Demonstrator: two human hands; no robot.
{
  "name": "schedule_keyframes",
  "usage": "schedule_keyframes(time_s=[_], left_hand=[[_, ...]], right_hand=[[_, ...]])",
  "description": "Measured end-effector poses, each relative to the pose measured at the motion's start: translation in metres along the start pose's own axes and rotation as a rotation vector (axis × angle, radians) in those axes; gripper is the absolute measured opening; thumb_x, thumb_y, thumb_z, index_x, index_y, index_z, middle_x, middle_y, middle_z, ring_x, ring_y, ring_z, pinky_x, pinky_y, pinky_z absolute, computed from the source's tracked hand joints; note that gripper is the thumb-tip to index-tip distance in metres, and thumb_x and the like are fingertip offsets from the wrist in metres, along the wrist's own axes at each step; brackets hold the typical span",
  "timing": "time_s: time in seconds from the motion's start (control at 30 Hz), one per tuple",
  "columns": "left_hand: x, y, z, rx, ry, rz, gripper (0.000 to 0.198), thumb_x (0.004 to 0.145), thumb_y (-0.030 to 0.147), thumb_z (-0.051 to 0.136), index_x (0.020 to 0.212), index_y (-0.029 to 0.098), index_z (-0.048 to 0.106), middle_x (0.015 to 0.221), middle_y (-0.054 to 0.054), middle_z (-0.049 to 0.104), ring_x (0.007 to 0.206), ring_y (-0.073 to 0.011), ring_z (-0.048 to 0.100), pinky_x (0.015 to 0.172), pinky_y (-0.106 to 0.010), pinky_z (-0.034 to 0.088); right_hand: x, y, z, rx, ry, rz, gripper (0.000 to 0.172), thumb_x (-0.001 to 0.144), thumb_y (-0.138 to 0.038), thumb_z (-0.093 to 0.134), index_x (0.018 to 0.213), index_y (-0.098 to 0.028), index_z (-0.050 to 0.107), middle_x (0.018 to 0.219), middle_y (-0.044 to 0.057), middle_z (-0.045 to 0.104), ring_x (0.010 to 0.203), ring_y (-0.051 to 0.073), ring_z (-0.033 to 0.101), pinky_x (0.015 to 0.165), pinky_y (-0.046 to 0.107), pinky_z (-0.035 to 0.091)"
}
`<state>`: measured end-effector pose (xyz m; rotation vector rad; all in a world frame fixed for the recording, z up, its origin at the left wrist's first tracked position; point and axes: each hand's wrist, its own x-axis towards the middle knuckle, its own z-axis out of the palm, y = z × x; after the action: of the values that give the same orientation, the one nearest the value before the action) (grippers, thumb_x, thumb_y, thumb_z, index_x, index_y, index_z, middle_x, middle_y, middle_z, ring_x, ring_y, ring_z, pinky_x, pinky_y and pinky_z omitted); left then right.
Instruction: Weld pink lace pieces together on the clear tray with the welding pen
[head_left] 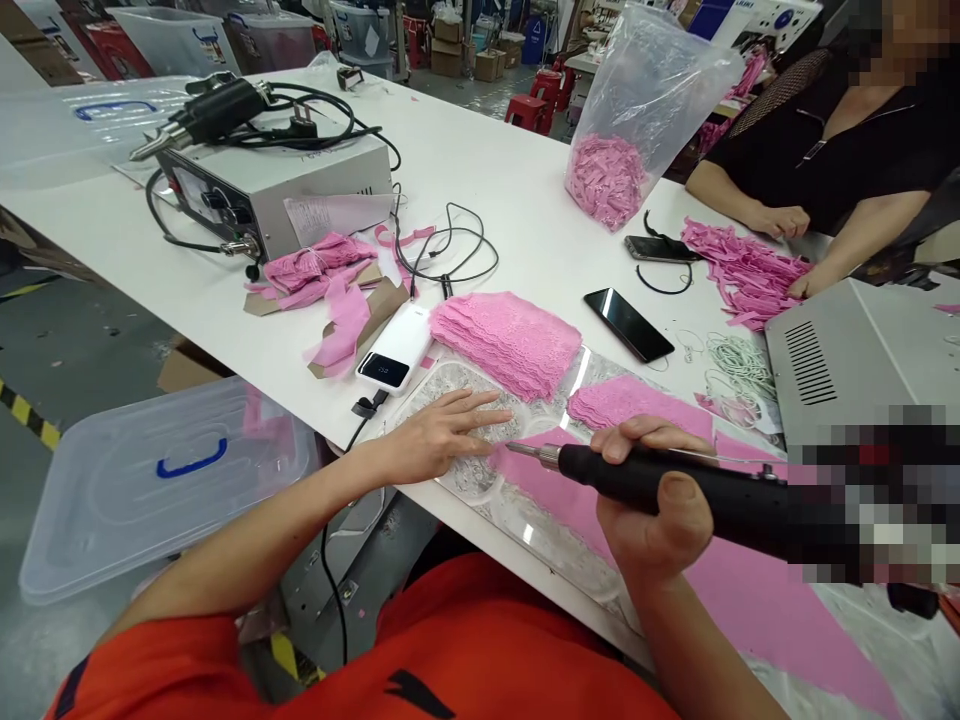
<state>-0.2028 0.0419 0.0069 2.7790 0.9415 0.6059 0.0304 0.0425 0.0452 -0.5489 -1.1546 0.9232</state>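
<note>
My right hand (660, 500) is wrapped round a thick black hand tool (675, 490) that ends in a pointed metal tip. The tip points left, over the edge of a pink fabric sheet (555, 480). My left hand (450, 430) lies flat, fingers spread, on a clear plastic template (517, 520) with rounded cut-outs; its fingertips are close to the tool's tip. Just beyond it sits a stack of pink fabric pieces (506, 340). A smaller pink stack (637, 405) lies further right on the template. The tool's rear end is blurred out.
A control box (315, 190) with a second tool on top stands at left, near a white power bank (395, 350) and pink scraps. Beyond are a phone (628, 324) and a bag (611, 180) of pink strips. Another person's hands handle pink strips (742, 265) across the table.
</note>
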Motion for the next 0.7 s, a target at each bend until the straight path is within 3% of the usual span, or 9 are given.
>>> schedule_keyframes(time_s=[0.2,0.5,0.7], left_hand=[[0.0001,0.0001,0.0006,0.018,0.01,0.008,0.054,0.072,-0.009,0.042,0.106,0.021,0.07,0.146,-0.004,0.051,0.144,-0.0252,0.034,0.114,-0.048,0.036],[0.0016,0.0025,-0.0003,0.041,0.017,-0.004,0.044,0.083,-0.004,0.042,0.104,0.022,0.071,0.144,-0.003,0.053,0.143,-0.0258,0.036,0.114,-0.048,0.038],[-0.0008,-0.0003,0.0004,0.044,-0.01,-0.004,0.047,0.079,-0.006,0.043,0.105,0.022,0.071,0.145,-0.004,0.051,0.144,-0.0248,0.034,0.115,-0.047,0.037]], right_hand=[[-0.0014,0.004,0.0035,0.002,-0.007,0.031,0.014,0.081,-0.031,0.06,0.09,-0.021,0.064,0.088,0.0,0.06,0.065,0.011,0.057,0.067,0.034,0.052],[-0.003,0.0076,0.0042,-0.008,-0.041,0.024,0.011,0.082,-0.03,0.06,0.089,-0.021,0.063,0.087,0.0,0.059,0.065,0.011,0.057,0.066,0.034,0.052],[0.0012,0.0048,0.0042,-0.017,0.003,0.041,0.012,0.08,-0.03,0.06,0.088,-0.021,0.062,0.087,0.0,0.059,0.065,0.012,0.058,0.065,0.034,0.052]])
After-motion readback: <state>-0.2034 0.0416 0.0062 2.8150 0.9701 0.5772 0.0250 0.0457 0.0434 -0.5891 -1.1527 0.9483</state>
